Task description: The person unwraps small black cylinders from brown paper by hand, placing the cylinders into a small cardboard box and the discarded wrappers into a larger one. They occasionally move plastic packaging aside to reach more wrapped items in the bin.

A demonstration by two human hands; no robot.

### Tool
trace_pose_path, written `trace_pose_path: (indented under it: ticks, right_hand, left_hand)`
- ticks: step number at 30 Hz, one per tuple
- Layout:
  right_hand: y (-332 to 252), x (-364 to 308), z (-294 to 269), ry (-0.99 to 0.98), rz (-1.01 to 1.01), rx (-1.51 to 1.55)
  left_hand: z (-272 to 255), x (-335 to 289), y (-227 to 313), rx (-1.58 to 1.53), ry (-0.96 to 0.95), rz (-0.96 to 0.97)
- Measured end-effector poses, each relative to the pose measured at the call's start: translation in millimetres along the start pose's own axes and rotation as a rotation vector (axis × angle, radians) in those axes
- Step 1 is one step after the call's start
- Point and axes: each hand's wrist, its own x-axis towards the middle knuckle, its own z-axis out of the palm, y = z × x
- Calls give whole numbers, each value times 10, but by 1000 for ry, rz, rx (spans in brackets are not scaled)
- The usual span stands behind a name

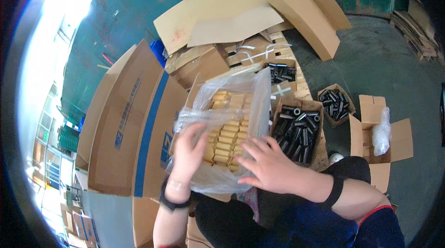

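A clear plastic bag (259, 104) lines a box in front of me. Inside it, gold-coloured cylinders (225, 146) lie in neat rows, partly covered by a fold of the plastic. My left hand (187, 148) rests at the box's left side against the bunched plastic, its thumb and fingers apart. Over the right part of the rows, my right hand (271, 162) has its fingers spread, the tips at the cylinders and the bag's edge. Neither hand visibly grips a cylinder.
Right of the lined box stands a carton of black tubes (299, 132), with smaller boxes of black parts (336, 103) beyond. An open carton (394, 144) with a plastic bag (381, 134) is on the floor. A tall carton (125, 123) rises at left; cardboard sheets (213, 7) lie behind.
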Motion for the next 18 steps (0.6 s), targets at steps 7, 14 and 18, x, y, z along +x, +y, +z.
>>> trace_pose_path:
  ticks: [7,14,18]
  right_hand:
    - [90,45,-77,92,80,-35]
    - [241,22,-189,134,135,4]
    - [234,106,-268,167,145,32]
  left_hand:
    - [1007,1369,-1061,525,50,-360]
    - [1262,1407,-1309,513,137,-358]
    - [991,1284,-1308,-123,227,-361]
